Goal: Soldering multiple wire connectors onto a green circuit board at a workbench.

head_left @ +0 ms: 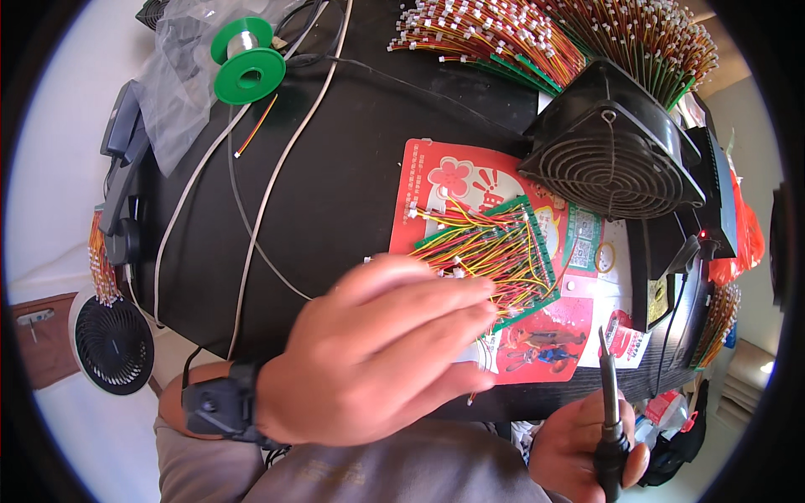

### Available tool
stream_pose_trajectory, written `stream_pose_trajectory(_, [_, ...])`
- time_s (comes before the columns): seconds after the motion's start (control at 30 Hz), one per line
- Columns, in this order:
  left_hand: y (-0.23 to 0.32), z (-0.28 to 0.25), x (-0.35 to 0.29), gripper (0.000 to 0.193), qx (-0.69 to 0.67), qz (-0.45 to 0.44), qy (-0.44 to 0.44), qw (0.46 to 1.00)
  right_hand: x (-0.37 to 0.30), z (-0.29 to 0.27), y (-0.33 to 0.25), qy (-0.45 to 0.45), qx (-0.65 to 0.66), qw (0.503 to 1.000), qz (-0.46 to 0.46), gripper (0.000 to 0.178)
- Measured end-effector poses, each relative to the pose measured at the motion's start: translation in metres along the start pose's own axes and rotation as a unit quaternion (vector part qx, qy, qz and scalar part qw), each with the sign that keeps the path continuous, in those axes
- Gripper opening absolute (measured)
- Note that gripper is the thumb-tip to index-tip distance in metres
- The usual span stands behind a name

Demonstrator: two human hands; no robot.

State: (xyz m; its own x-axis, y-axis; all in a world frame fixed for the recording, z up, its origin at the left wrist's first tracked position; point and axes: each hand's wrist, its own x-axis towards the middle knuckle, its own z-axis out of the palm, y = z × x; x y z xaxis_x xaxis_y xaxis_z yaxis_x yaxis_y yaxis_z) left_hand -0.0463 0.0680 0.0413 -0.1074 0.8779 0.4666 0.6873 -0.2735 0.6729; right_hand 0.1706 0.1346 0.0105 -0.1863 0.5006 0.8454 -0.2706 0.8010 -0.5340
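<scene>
My right hand [579,448] grips a soldering iron [611,419] by its dark handle, the pointed tip directed upward and away from me. My left hand [377,352] reaches over the near left part of a green circuit board panel [543,239]. Its fingers are stretched out and slightly blurred, with the thumb apart from them; no held thing shows clearly. Many red, yellow and dark wires [478,251] with small white connectors lie across the panel, partly hidden by that hand. Beneath the panel is a red printed sheet [419,180].
A black fan [612,159] with a wire grille stands right of the panel. Behind it lie bundles of wired boards [495,33]. A green solder spool [249,71] and a loose wire [257,126] are at far left. Cables [285,142] cross the black table [352,126].
</scene>
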Motion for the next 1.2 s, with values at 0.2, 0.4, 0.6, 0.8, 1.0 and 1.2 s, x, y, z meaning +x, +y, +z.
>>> stream_pose_trajectory(0.2, [0.020,-0.008,-0.053,0.018,0.068,-0.038,0.033,0.996,0.006,0.003,-0.012,0.014,0.032,0.998,0.052,0.060])
stream_pose_trajectory(0.4, [0.013,0.028,-0.060,0.025,0.189,-0.006,0.049,0.981,0.007,0.020,-0.003,-0.039,0.014,0.998,0.057,0.041])
stream_pose_trajectory(0.6, [0.003,0.030,-0.064,0.028,0.190,-0.031,0.047,0.980,0.001,0.031,0.005,-0.063,-0.041,0.993,0.096,0.029])
stream_pose_trajectory(0.8, [0.009,0.032,-0.058,0.042,0.180,-0.090,0.050,0.978,0.004,0.031,0.003,-0.115,-0.087,0.979,0.143,0.030])
stream_pose_trajectory(1.0, [0.014,0.026,-0.065,0.038,0.172,-0.080,0.079,0.979,0.000,0.032,0.005,-0.096,-0.092,0.984,0.117,0.029])
stream_pose_trajectory(1.2, [0.001,0.022,-0.065,0.011,0.103,0.028,0.105,0.989,0.004,0.029,0.003,-0.124,-0.092,0.978,0.143,0.032])
